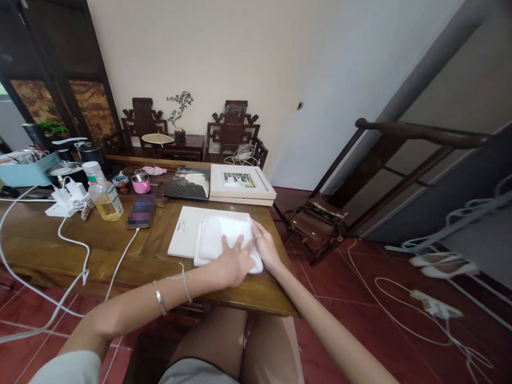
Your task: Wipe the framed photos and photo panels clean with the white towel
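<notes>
A folded white cloth [218, 241] lies on a flat white board [186, 233] near the front right corner of the wooden table [52, 244]. My left hand [235, 262] rests flat on the cloth's near edge, fingers stretched out. My right hand [264, 245] lies on the cloth's right edge, fingers extended along it. Neither hand grips anything that I can see.
Behind the cloth lie a white picture frame [241, 181] and a dark photo print [188, 183]. To the left stand a clear bottle [105, 197], a pink cup [140, 183], a phone [141, 211] and white chargers with cables [67, 201]. A stair rail [405, 133] rises at right.
</notes>
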Demonstrator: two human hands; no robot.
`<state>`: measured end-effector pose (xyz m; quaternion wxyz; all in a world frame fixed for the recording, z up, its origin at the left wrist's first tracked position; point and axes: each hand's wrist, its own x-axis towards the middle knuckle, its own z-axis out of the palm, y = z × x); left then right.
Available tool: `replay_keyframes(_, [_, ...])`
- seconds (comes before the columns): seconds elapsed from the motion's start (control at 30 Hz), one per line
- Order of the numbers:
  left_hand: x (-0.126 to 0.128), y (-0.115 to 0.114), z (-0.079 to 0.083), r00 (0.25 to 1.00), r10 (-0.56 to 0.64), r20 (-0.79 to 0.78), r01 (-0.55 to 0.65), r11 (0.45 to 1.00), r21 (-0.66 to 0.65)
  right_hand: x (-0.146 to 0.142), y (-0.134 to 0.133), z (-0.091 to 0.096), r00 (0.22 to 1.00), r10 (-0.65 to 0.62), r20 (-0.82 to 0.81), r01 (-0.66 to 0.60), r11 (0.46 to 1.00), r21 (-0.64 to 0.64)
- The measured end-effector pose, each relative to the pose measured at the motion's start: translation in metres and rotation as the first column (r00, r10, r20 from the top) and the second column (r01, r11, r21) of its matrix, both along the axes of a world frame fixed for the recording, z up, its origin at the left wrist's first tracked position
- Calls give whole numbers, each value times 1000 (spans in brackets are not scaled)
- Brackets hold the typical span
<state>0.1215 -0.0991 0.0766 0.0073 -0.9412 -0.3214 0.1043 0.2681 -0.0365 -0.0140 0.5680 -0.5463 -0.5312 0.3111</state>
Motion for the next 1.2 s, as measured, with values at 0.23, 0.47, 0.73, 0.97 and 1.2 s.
replay_keyframes(0.23, [-35, -40, 15, 996, -80, -34, 78, 995, -55, -4, -3, 3, 969, 25, 245, -27, 1000, 1])
replay_keyframes(0.47, [-35, 30, 9, 989, 135, 53, -134, 991, -27, -5, -2, 1, 860, 86, 503, -128, 991, 50])
replay_keyframes(0.73, [-4, 119, 1, 975, 30, 220, -19, 998, -54, -8, -8, 8, 800, 75, 596, -155, 984, 84])
replay_keyframes(0.97, [-6, 123, -11, 977, 76, 197, -83, 996, 26, -7, -6, 7, 780, 72, 621, -159, 984, 86])
replay_keyframes(1.2, [-31, 89, -14, 990, 78, 119, -99, 979, 180, -7, -4, 3, 794, 83, 602, -150, 987, 63])
